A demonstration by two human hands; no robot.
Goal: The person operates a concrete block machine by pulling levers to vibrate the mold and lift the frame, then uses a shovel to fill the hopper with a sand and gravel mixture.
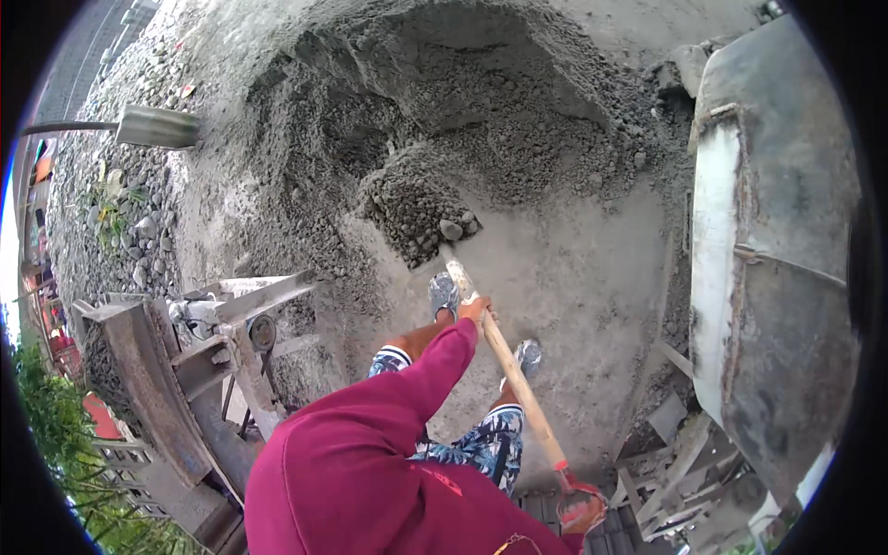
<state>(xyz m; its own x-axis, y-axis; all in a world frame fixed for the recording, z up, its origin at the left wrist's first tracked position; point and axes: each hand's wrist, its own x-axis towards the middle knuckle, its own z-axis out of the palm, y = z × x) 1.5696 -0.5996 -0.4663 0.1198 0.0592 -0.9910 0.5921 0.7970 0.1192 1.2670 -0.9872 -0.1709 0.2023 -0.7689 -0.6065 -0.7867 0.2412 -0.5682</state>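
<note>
My left hand (476,310) is wrapped round the wooden shaft of a shovel (520,377), low down near the blade. At the other end, close to my body, my right hand (583,514) grips the red handle. The shovel slants away from me to the far left. Its blade lies at the foot of a grey gravel and sand pile (546,139), mostly hidden under a heap of damp gravel (416,213). One larger round stone rests at the heap's right corner. My feet stand on either side of the lower shaft.
A large rusty metal drum or hopper (786,259) stands at the right. A dirty metal frame with a wheel (264,333) is at the left, below a long-handled metal head (157,127). Loose stones (139,245) cover the far left. Scrap boards (680,467) lie at the near right.
</note>
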